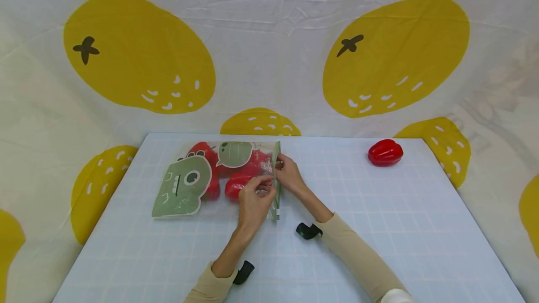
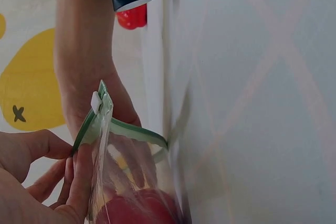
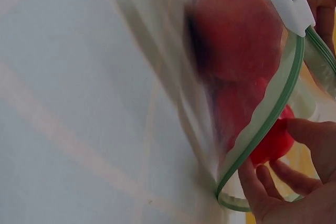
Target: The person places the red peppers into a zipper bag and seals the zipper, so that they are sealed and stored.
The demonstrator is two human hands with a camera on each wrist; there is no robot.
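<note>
A clear zip bag point(image 1: 172, 200) with a green cartoon monster print lies on its side on the table. Red bell peppers point(image 1: 236, 187) show through its film. My left hand point(image 1: 254, 202) pinches the near side of the bag's green-edged mouth between thumb and fingers. At the far side of the mouth is my right hand point(image 1: 290, 175). In the right wrist view, its curved thumb and fingers point(image 3: 302, 184) stand apart beside a red bell pepper point(image 3: 278, 142); whether they grip it or the rim I cannot tell. A white slider point(image 3: 294, 11) sits on the zip strip.
Another red bell pepper point(image 1: 385, 152) lies alone near the table's far right corner. The table point(image 1: 379, 209) has a pale checked cover. A cloth point(image 1: 269, 60) with yellow fruit prints hangs behind and around it. Dark wrist cameras point(image 1: 309, 231) stick out from both sleeves.
</note>
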